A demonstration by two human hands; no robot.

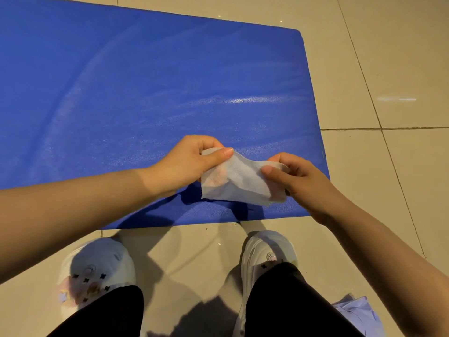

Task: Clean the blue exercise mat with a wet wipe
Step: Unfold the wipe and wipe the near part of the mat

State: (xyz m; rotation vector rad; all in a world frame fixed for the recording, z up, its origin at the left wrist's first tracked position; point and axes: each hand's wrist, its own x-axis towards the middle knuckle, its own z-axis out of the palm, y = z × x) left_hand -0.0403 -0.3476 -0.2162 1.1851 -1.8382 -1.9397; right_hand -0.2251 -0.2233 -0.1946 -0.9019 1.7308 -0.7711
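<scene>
A blue exercise mat [155, 88] lies flat on a beige tiled floor [388, 69], its near right corner close to the person's feet. Faint curved streaks and a bright glint show on its surface toward the right side.

Above the mat's near edge, both hands hold a white wet wipe [239, 180] stretched between them. The left hand [184, 164] pinches the wipe's left end, thumb on top and fingers [220, 154] curled behind the sheet. The right hand [295, 177] pinches the right end the same way, thumb pressed onto the near face and the other fingers folded round the back. The wipe is partly unfolded and creased, its lower edge hanging loose; whether it touches the mat cannot be told.

Below the hands, two white shoes [97, 266] stand on the floor just short of the mat, with small dark star-shaped marks and a round emblem on each toe; no lettering on them can be read. Black trouser legs [286, 302] cover the ankles. At the lower right, a crumpled pale blue piece of cloth or paper [357, 312] lies on the floor beside the right leg. No brand or writing is legible on the mat or the wipe.
</scene>
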